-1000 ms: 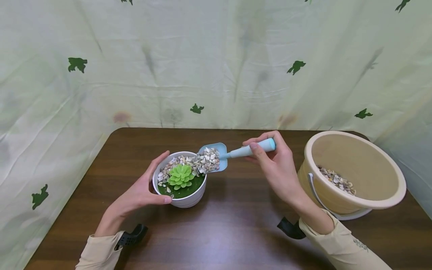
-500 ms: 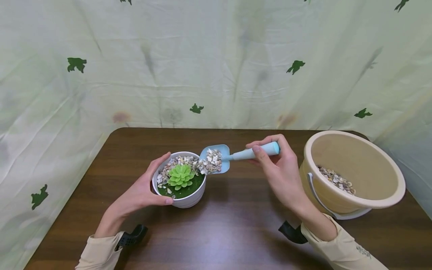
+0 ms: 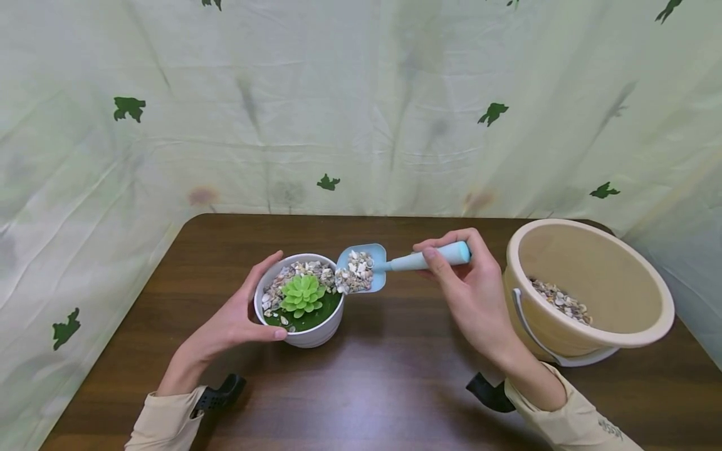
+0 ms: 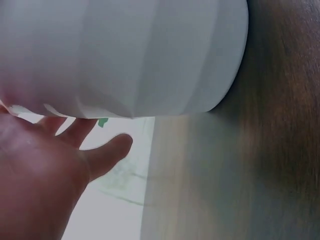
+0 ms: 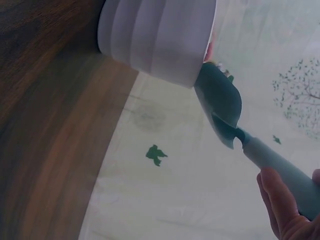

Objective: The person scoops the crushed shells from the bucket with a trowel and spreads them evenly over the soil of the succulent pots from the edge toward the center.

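My left hand (image 3: 228,321) holds a white ribbed flower pot (image 3: 313,339), thumb at the near rim and fingers round the left side. Inside the pot, a bright green succulent (image 3: 303,295) stands on green moss, with pale gravel (image 3: 276,289) along its back and left. My right hand (image 3: 476,297) grips a light blue garden trowel (image 3: 407,262) by the handle. The trowel's blade carries more small stones (image 3: 355,270), its tip right at the pot's right rim. From below, the right wrist view shows the blade (image 5: 218,97) tilted against the rim.
A beige bucket (image 3: 521,313) with a grey handle stands on the right, some gravel (image 3: 561,300) at its bottom. Everything rests on a dark wooden table (image 3: 389,388). Behind hangs a pale curtain (image 3: 361,113) with green leaf shapes.
The trowel and my right hand have drawn slightly right and toward me. Less of the blade overlaps the pot. My left hand and the pot have stayed nearly still.
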Motion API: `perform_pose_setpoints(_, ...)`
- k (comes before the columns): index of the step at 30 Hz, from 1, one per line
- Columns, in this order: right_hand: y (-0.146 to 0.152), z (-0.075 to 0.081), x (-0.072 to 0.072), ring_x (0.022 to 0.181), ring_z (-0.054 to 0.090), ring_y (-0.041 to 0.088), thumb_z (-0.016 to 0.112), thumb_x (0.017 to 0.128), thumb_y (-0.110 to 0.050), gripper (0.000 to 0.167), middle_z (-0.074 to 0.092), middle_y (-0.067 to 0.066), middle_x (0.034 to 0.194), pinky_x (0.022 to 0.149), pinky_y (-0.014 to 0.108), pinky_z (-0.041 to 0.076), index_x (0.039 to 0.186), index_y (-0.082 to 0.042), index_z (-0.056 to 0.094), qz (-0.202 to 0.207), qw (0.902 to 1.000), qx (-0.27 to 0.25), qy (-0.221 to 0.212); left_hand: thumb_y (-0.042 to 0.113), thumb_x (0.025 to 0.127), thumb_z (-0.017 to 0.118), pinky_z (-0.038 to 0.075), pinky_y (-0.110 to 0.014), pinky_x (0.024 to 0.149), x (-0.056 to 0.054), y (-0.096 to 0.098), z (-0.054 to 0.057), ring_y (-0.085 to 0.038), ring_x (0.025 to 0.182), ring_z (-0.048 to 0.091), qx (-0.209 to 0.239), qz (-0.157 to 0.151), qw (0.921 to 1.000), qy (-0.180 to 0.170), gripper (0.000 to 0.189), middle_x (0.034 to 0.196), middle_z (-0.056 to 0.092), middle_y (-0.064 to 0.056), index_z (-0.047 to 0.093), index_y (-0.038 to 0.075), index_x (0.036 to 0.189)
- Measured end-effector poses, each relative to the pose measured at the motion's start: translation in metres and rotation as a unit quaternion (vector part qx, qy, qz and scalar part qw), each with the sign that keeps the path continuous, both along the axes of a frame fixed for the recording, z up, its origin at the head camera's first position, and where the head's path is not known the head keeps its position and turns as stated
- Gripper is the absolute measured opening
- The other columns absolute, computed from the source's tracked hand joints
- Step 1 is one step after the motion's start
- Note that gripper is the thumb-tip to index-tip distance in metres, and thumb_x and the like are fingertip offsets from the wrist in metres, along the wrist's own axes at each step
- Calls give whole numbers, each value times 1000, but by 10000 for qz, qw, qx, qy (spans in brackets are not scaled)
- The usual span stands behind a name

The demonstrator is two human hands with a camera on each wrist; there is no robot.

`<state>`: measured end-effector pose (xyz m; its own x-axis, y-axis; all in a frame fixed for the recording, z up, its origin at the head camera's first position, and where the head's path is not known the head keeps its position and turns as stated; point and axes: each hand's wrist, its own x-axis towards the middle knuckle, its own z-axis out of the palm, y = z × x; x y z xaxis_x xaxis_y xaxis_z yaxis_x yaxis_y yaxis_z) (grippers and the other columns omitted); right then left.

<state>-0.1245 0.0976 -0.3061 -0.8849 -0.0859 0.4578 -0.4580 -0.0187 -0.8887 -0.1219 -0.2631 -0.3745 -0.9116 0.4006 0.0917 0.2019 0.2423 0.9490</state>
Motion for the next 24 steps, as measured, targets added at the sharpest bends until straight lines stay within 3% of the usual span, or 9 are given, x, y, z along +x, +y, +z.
perform_pose_setpoints(6, -2, 1, 2, 94, 68, 32, 64, 95, -5, 18, 67, 22, 107, 79, 37, 54, 106, 1, 51, -62, 9998, 131, 123, 11, 67, 88, 37, -23, 95, 0, 0, 1, -29, 129, 33, -635, 230, 9971, 343, 112, 149, 29, -6, 23, 35, 155)
perform_pose_setpoints(9, -3, 2, 2, 94, 68, 31, 64, 94, -5, 19, 68, 18, 106, 79, 37, 54, 106, 0, 51, -99, 9997, 175, 141, 15, 68, 88, 36, -23, 95, 1, 0, 1, -29, 130, 32, -807, 251, 9959, 320, 110, 149, 26, -6, 24, 36, 155)
perform_pose_setpoints(17, -3, 1, 4, 95, 68, 30, 65, 94, -4, 19, 69, 14, 106, 79, 38, 54, 106, 0, 51, -125, 9996, 187, 182, 3, 77, 78, 46, -27, 92, 4, -2, 2, -36, 129, 33, 175, -195, 9986, -458, 106, 156, 14, -11, 15, 29, 158)
perform_pose_setpoints(24, -3, 2, 5, 95, 67, 31, 65, 94, -4, 19, 68, 19, 107, 79, 40, 54, 106, 1, 51, -113, 9997, 136, 181, 3, 75, 80, 44, -27, 92, 3, 0, 1, -32, 127, 37, 176, -66, 9990, -401, 107, 153, 22, -10, 17, 33, 157)
